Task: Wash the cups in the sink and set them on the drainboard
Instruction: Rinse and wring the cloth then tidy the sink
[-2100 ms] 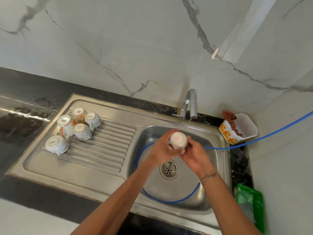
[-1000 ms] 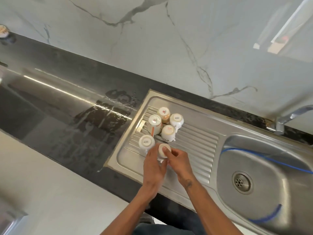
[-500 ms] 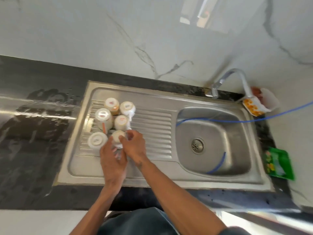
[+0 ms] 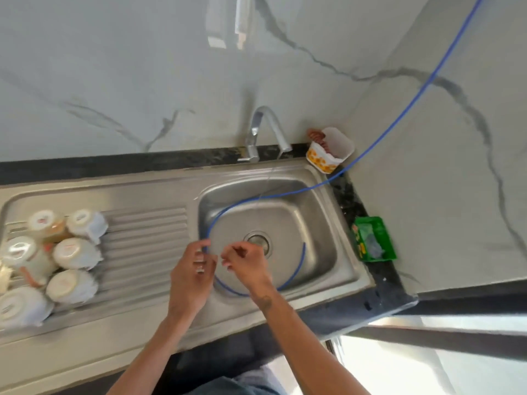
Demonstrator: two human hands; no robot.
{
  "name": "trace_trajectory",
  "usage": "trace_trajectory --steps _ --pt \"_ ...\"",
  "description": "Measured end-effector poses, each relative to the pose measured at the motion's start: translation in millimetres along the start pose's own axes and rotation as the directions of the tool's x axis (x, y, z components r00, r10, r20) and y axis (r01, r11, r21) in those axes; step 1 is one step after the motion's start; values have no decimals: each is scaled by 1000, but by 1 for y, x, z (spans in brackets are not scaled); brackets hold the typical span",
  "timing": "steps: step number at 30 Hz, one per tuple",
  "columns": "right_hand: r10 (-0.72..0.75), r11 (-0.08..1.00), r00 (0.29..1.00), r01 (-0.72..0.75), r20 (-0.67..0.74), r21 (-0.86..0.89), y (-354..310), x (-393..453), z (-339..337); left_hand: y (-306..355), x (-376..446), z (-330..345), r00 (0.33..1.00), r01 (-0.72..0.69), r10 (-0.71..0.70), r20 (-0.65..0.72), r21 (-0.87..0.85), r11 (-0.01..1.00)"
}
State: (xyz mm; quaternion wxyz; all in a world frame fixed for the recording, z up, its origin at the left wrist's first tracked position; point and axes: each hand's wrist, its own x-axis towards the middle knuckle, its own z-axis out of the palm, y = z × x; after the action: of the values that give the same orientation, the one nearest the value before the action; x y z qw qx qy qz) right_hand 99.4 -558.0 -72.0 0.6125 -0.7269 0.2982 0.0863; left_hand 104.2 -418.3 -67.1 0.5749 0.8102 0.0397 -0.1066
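Steel sink (image 4: 322, 220) beneath hands, cups (image 4: 71, 253) released.

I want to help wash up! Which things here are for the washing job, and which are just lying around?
For the job: the upside-down cups on the drainboard, the sink, the tap, and both empty hands, left hand and right hand.

Just lying about: the blue hose, the flowered tub, the green packet.
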Motion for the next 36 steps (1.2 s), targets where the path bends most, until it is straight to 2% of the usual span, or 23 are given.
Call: trace_trajectory --steps 3,6,9,11,12,15,19,21,23,27,30,32,33,36 --pt "-1 999 999 3 -47 42 0 30 -75 14 16 57 984 179 -173 48 -179 968" --pt "-91 996 975 85 -201 -40 -34 76 -146 45 39 104 931 356 -354 86 -427 831" --pt "-337 930 878 254 -340 -266 -92 136 -207 71 57 134 887 435 -435 154 -595 676" --pt "-515 819 800 354 -307 -451 -128 181 -235 80 66 145 875 439 -458 160 -663 607" --pt "-536 769 803 338 -260 -542 -138 206 -245 80 67 149 870 442 -465 161 -671 596" --pt "-413 686 889 159 -200 -710 -138 273 -262 76 64 152 863 447 -482 152 -674 588" --pt "-344 809 909 159 -236 -567 -114 275 -267 55 53 132 825 480 -559 86 -629 611" --pt "-347 838 887 147 -305 -525 -115 273 -268 43 48 120 796 507 -603 48 -596 622" --pt "-417 864 806 207 -421 -459 -113 290 -280 36 45 110 781 524 -623 40 -585 619" --pt "-548 835 660 395 -514 -383 -113 291 -294 28 49 108 745 555 -665 51 -599 577" --pt "-723 678 454 612 -521 -407 -140 245 -280 33 59 119 736 559 -670 93 -642 525" --pt "-786 583 330 678 -524 -448 -147 228 -268 41 74 127 754 541 -644 130 -680 495" --pt "-805 544 295 713 -515 -442 -149 222 -262 45 84 131 764 535 -627 152 -692 485" --pt "-789 517 241 758 -565 -399 -153 197 -243 60 105 145 808 526 -533 252 -715 459"
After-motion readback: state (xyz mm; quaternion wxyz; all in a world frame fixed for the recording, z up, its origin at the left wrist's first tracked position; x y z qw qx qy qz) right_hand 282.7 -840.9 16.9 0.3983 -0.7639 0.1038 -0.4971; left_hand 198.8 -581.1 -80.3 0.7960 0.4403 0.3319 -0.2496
